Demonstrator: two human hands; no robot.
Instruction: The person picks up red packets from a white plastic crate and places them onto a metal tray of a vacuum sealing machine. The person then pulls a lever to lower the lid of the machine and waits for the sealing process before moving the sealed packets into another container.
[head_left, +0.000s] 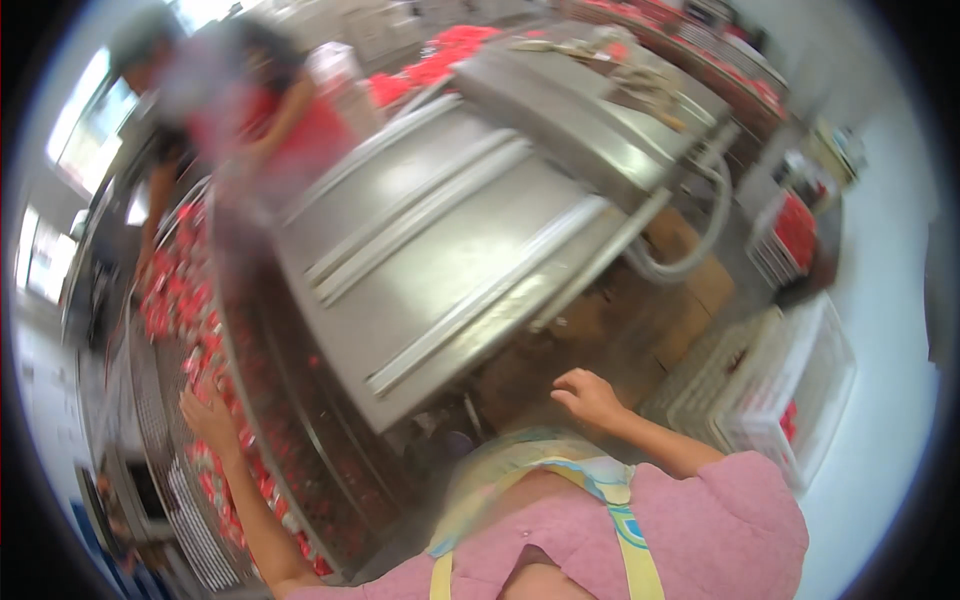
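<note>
My left hand (208, 421) is over a long trough-like conveyor (262, 420) that carries many small red wrapped pieces (176, 292). Its fingers are stretched out at the pieces, and nothing shows in its grasp. Blur hides whether the fingertips touch them. My right hand (589, 397) hangs in the air in front of my body, fingers loosely bent and holding nothing. Just beyond it is the near edge of a large stainless-steel table (450, 247) with raised metal rails.
A person in red (255, 112) leans over the conveyor's far end. At right stand white plastic crates (780, 405) and a basket of red pieces (787, 232). A grey hose (724, 217) curves beside the table. More red pieces (435, 64) are heaped behind.
</note>
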